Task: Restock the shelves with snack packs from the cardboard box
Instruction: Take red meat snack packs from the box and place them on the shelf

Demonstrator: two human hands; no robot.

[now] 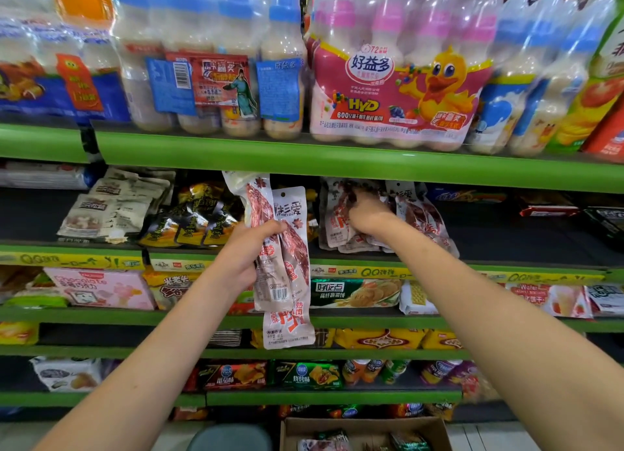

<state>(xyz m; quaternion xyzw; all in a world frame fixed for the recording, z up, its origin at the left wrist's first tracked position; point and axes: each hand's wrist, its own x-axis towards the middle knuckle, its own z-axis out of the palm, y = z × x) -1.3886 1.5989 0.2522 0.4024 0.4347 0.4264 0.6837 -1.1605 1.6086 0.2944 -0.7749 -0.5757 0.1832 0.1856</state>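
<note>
Head – left hand [243, 255] grips two snack packs [282, 265].

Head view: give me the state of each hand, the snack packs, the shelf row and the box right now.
Left hand: grips a bunch of long snack packs, held upright in front of the shelves.
Right hand: reaches into the shelf row; fingers blurred, grip unclear.
Packs on shelf: same kind, piled leaning, not neatly upright.
Cardboard box: open, on the floor, some packs left inside.
</note>
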